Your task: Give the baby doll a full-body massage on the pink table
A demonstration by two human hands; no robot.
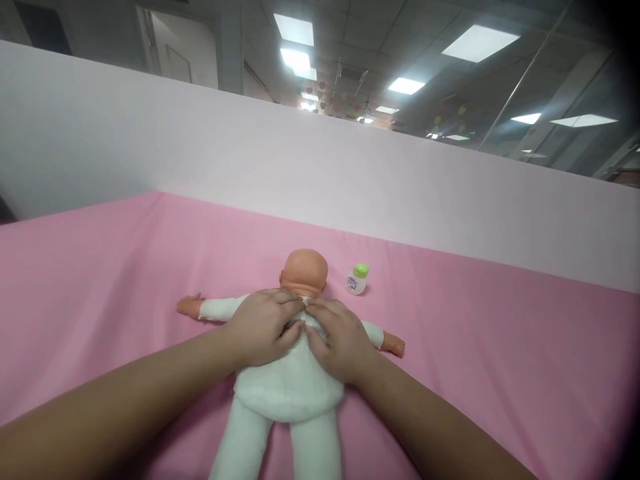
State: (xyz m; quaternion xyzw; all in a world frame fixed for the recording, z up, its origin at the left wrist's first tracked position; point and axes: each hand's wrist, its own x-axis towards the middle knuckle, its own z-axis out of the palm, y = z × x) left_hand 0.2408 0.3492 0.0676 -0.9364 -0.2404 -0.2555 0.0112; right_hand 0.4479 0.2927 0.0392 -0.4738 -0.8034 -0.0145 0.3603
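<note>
A baby doll with a white cloth body lies face down, the back of its bald head away from me and its arms spread to both sides. My left hand rests flat on the left of its upper back, fingers stretched toward the middle. On the right side of the upper back lies my right hand, also flat and open. The fingertips of both hands nearly meet below the doll's neck. A small clear bottle with a green cap stands just right of the doll's head, apart from my hands.
Pink cloth covers the surface under the doll, with some folds. Behind it rises a low white wall. Above the wall, glass panes show ceiling lights, and a pale door is at the upper left.
</note>
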